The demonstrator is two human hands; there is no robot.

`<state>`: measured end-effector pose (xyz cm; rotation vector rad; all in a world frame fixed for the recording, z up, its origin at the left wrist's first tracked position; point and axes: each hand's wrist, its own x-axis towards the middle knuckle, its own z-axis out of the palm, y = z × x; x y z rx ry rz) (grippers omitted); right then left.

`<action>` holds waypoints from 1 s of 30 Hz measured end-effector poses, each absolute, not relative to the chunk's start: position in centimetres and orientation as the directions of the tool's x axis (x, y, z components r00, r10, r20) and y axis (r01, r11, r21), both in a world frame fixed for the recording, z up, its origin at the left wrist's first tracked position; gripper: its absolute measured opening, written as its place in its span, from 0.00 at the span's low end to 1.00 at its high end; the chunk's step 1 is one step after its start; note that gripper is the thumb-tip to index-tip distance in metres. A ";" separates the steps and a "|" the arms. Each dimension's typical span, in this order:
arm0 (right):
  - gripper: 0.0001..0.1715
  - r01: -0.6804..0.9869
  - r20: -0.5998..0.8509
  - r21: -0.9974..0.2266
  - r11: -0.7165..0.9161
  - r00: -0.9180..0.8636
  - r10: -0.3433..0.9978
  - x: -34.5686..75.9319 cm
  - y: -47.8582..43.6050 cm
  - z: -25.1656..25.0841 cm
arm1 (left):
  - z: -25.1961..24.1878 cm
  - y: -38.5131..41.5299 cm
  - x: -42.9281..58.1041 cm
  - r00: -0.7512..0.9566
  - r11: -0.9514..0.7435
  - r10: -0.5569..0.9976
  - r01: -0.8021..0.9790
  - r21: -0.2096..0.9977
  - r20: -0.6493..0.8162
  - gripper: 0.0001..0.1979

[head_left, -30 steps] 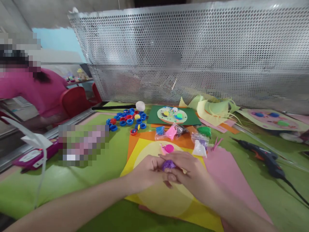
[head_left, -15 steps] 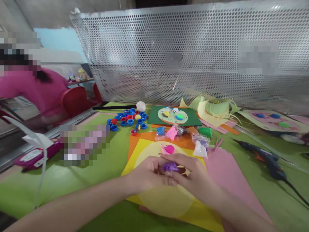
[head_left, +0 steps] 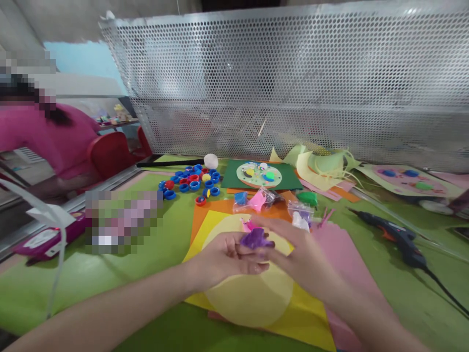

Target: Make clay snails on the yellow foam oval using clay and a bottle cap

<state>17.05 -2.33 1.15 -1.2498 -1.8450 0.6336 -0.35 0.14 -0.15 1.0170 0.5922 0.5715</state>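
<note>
Purple clay (head_left: 253,238) has risen in left hand (head_left: 224,255), beside spread right hand (head_left: 301,248).

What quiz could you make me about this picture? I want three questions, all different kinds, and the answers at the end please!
1. Pick one: what colour is the lump held over the pale round paper?
A) Purple
B) Orange
C) Black

2. True or false: the glue gun lies to the right of the pink paper.

3. Fill in the gap: the blue and red caps are nearer to the person's ____ hand.

Key
1. A, purple.
2. True.
3. Left; the left hand is on the same side as those caps.
</note>
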 end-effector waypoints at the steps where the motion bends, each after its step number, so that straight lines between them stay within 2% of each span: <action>1: 0.22 0.511 0.306 -0.770 0.382 -0.230 0.924 16.5 -2.6 0.7 | -0.2 0.2 -0.4 0.705 0.357 0.689 -0.125 0.926 -0.170 0.18; 5: 0.16 0.505 0.287 -0.779 0.371 -0.239 0.928 15.2 -3.4 -0.3 | -0.1 -0.2 -0.8 0.679 0.184 0.722 -0.006 0.983 -0.131 0.07; 7: 0.14 0.513 0.289 -0.783 0.352 -0.202 0.936 15.4 -3.3 -0.2 | 0.1 -0.4 -0.9 0.687 0.163 0.716 0.010 0.987 -0.125 0.09; 11: 0.14 0.544 0.355 -0.781 0.306 -0.016 0.935 16.8 -2.4 0.6 | 0.0 -0.6 -0.8 0.708 0.292 0.693 -0.101 0.951 -0.138 0.17; 13: 0.19 0.573 0.432 -0.754 0.323 0.061 0.900 17.2 -2.2 0.9 | -0.2 -0.4 -0.6 0.719 0.377 0.677 -0.158 0.913 -0.155 0.20; 15: 0.24 0.581 0.457 -0.728 0.364 0.016 0.889 17.1 -2.3 0.9 | -0.3 -0.3 -0.5 0.730 0.406 0.665 -0.176 0.897 -0.158 0.22; 17: 0.26 0.533 0.379 -0.755 0.381 -0.119 0.918 16.4 -2.8 0.6 | -0.2 -0.3 -0.5 0.735 0.357 0.664 -0.152 0.922 -0.136 0.17; 19: 0.20 0.475 0.285 -0.802 0.364 -0.232 0.930 15.5 -3.2 0.2 | 0.1 -0.5 -0.6 0.744 0.253 0.660 -0.088 0.964 -0.105 0.10; 21: 0.13 0.449 0.266 -0.821 0.352 -0.245 0.932 15.0 -3.4 0.0 | 0.3 -0.6 -0.7 0.754 0.173 0.650 -0.030 0.984 -0.092 0.12; 22: 0.12 0.453 0.279 -0.820 0.351 -0.219 0.935 15.0 -3.3 0.0 | 0.3 -0.7 -0.7 0.758 0.164 0.645 -0.016 0.986 -0.095 0.14; 27: 0.14 0.485 0.334 -0.833 0.267 0.054 0.941 16.9 -2.0 0.9 | 0.0 -0.8 -0.8 0.760 0.332 0.634 -0.104 0.938 -0.140 0.17; 30: 0.18 0.488 0.366 -0.815 0.312 0.017 0.930 17.5 -2.0 1.3 | -0.3 -0.7 -0.6 0.779 0.376 0.615 -0.148 0.915 -0.126 0.20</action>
